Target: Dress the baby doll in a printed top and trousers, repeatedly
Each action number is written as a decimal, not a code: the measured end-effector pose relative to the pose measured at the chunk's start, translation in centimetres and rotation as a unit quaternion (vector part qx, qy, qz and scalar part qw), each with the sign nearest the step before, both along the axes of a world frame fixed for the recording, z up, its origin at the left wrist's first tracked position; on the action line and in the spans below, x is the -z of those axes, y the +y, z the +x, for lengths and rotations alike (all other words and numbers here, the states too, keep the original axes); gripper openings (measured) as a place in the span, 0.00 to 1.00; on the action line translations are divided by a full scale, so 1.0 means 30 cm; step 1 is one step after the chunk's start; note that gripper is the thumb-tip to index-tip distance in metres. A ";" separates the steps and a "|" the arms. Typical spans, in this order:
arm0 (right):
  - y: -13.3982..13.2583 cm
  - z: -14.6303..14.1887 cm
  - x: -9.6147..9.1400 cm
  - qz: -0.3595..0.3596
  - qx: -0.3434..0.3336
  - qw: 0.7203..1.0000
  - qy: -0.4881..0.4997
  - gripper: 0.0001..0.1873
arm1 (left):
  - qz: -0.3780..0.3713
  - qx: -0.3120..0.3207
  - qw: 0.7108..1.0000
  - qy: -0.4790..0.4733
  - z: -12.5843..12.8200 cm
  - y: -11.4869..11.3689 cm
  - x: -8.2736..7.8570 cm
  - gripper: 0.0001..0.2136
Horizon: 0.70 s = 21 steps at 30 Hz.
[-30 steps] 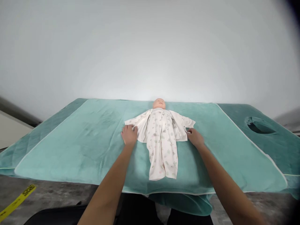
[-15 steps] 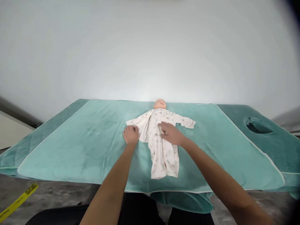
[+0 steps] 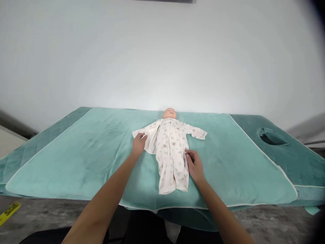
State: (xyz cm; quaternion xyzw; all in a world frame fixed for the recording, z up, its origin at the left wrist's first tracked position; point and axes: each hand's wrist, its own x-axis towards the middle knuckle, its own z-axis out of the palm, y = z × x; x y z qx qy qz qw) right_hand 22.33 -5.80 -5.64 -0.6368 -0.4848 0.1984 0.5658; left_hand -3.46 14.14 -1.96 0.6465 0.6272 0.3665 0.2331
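Observation:
A baby doll (image 3: pixel 169 113) lies face up with its head toward the wall. It wears a white printed baby shirt (image 3: pixel 175 130) and matching baby pants (image 3: pixel 174 166). The shirt's left panel is spread out beside the body, and the right sleeve points outward. My left hand (image 3: pixel 139 143) pinches the edge of that spread panel, just below the left cuff. At the doll's right hip my right hand (image 3: pixel 195 164) is closed, fingertips on the side edge of the shirt near its hem. The doll's hands and feet do not show.
A light green sheet (image 3: pixel 101 162) with white piping covers a bed set against a white wall (image 3: pixel 162 61). A darker green cover (image 3: pixel 254 128) with an oval hole lies at the right end. Yellow tape (image 3: pixel 9 212) marks the floor at lower left.
My right hand has moved from over the doll's chest down to its right hip, and the shirt's front now lies over the pants' top. My left hand now pinches the panel edge.

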 end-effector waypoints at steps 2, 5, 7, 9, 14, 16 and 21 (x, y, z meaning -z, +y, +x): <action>0.017 0.008 0.005 -0.017 0.014 0.998 0.054 0.17 | 0.022 0.022 0.999 -0.038 0.043 0.000 -0.052 0.13; 0.019 0.014 -0.001 -0.021 0.011 0.994 0.107 0.18 | 0.073 0.098 0.984 -0.130 0.137 -0.044 -0.145 0.13; 0.012 0.014 -0.024 -0.013 0.000 0.989 0.148 0.17 | 0.088 0.137 0.973 -0.163 0.200 -0.097 -0.194 0.13; 0.008 0.011 -0.072 -0.007 -0.026 0.983 0.184 0.17 | 0.085 0.148 0.968 -0.184 0.248 -0.154 -0.218 0.13; 0.094 -0.053 -0.266 -0.012 -0.149 0.957 0.247 0.16 | 0.067 0.150 0.948 -0.271 0.284 -0.226 -0.213 0.13; 0.199 -0.102 -0.329 -0.016 -0.192 0.934 0.301 0.19 | 0.072 0.152 0.944 -0.285 0.276 -0.225 -0.211 0.13; 0.564 -0.169 -0.369 -0.010 -0.237 0.901 0.364 0.17 | 0.066 0.182 0.954 -0.231 0.252 -0.221 -0.203 0.12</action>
